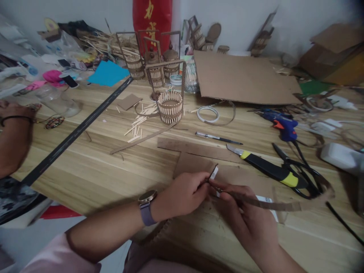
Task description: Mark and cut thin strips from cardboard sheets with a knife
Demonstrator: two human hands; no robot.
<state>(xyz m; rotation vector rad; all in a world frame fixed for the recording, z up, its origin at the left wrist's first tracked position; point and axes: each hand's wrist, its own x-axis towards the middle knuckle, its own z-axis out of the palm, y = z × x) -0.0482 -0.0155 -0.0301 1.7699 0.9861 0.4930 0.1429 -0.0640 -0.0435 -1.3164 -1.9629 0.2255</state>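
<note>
Between my two hands is a long thin brown cardboard strip (pixel 265 204), with a small white piece at its near-left end. My left hand (pixel 184 191), with a watch on the wrist, pinches the strip close to that end. Right beside it, my right hand (pixel 250 218) grips the strip between thumb and fingers, and the rest curves off to the right. Under and behind the hands lie flat cardboard pieces (pixel 204 161). A utility knife (pixel 267 168) and black scissors (pixel 301 174) rest to the right of them.
Ahead stands a small stick basket (pixel 170 108) with a tall handle, near loose sticks (pixel 139 123). A pen (pixel 218 138), a tape roll (pixel 208 113), a blue glue gun (pixel 284 125) and a big cardboard sheet (pixel 244 77) lie beyond. Another person's arm (pixel 14 136) rests at left.
</note>
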